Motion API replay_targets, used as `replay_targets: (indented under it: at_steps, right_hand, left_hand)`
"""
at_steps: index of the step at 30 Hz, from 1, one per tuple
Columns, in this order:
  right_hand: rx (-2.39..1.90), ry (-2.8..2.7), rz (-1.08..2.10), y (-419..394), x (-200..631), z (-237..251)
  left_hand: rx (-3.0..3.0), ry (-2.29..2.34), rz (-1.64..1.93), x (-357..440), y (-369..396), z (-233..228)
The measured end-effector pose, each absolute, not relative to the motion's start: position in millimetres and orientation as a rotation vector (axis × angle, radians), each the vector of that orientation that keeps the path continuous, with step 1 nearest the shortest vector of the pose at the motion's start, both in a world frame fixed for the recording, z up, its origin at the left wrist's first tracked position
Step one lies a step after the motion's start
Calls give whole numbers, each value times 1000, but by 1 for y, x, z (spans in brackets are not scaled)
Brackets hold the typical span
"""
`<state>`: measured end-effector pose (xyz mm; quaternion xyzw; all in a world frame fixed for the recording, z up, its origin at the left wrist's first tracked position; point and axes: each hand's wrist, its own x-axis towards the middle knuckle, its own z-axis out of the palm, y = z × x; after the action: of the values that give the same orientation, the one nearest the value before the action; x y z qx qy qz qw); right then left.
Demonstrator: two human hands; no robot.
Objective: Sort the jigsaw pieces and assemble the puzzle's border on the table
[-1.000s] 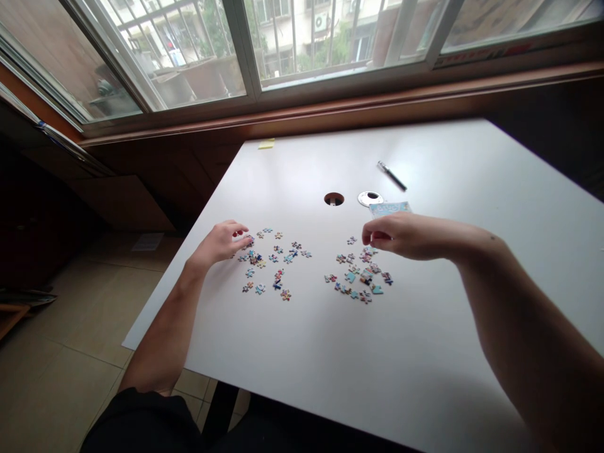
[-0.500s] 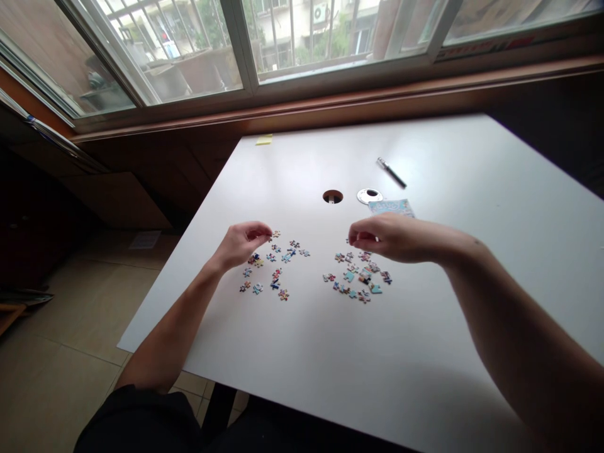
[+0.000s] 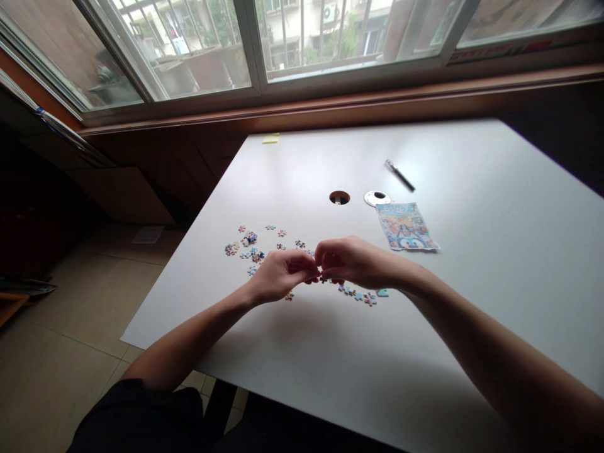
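Note:
My left hand [image 3: 279, 274] and my right hand [image 3: 350, 262] meet fingertip to fingertip just above the white table [image 3: 472, 264], pinching small puzzle pieces [image 3: 322, 279] between them. Loose coloured puzzle pieces [image 3: 248, 246] lie scattered to the left of my hands. A second cluster of pieces [image 3: 363, 294] shows under and just behind my right hand, partly hidden by it. A colourful picture card [image 3: 406, 226] lies flat on the table beyond my right hand.
A round cable hole [image 3: 339, 197] and its white cover ring [image 3: 377, 198] sit at mid-table. A dark pen [image 3: 399, 175] lies farther back, a yellow sticky note [image 3: 270, 139] at the far edge. The table's left edge drops to a tiled floor [image 3: 61, 352].
Both hands left their separate piles and came together at the middle, each carrying a piece. The picture card, earlier covered by my right hand, is now in full view.

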<state>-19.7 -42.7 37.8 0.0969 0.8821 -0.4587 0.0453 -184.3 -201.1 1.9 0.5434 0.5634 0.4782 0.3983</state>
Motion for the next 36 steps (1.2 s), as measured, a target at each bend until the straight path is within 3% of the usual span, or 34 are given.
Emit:
replay_targets:
  at_steps: [4, 7, 11, 17, 28, 36]
  right_hand:
    - [448, 2781, -938, 2, 0, 41]
    - [737, 2698, -707, 41, 18, 33]
    - [755, 2622, -589, 63, 27, 21]
    - [759, 2687, -565, 55, 25, 24]
    - [548, 2761, -716, 30, 19, 41]
    - [651, 2761, -686, 23, 22, 53]
  left_hand:
    - [1782, 2041, 1081, -248, -207, 21]
    - [1756, 2495, 802, -302, -214, 28]
    - [1679, 2532, 578, -325, -214, 17]
    - [1611, 2545, 524, -310, -204, -4]
    - [1461, 2486, 666, -312, -207, -2]
    - [1332, 2544, 663, -313, -206, 0]
